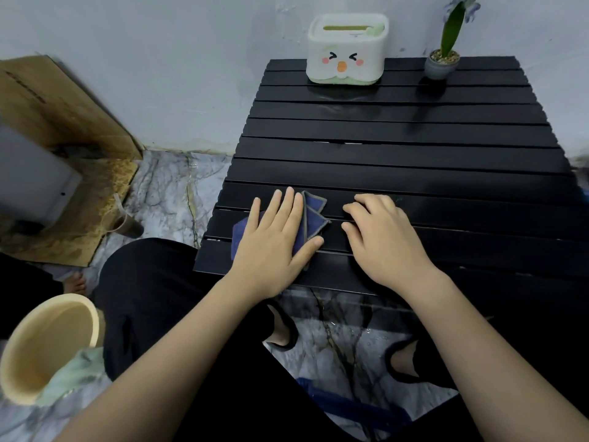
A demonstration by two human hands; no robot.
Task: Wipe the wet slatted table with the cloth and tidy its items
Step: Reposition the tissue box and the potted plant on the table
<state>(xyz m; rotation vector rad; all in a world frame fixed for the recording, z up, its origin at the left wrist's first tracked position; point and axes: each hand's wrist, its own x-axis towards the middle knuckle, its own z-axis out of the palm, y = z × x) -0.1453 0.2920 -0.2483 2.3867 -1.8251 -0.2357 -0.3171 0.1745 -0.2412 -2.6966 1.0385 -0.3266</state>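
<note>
While the left hand [274, 240] lies flat, fingers straight and together, it presses a folded blue cloth [314, 216] with grey edging against the near left corner of the black slatted table [414, 148]. Most of the cloth is hidden beneath the palm; two layered corners stick out to the right of the fingers, and a blue edge shows at the left of the hand. Just beside it, apart from the cloth, the right hand [382, 237] rests on the near slats with its fingers curled under, knuckles up, grasping nothing that can be seen.

Farther back on the table, near the wall, stands a white tissue box [347, 49] with a cartoon face and a green base. To its right, at the far right corner, sits a small grey pot holding a green plant [443, 59]. The slats in front of both show a glossy sheen with dim reflections.

Beneath the table edge, the person's black-trousered legs and feet in black slippers [404, 365] rest on a marble-patterned floor [165, 189]. At the lower left stands a cream bin [47, 346], and flattened cardboard [63, 106] leans against the wall at the left.
</note>
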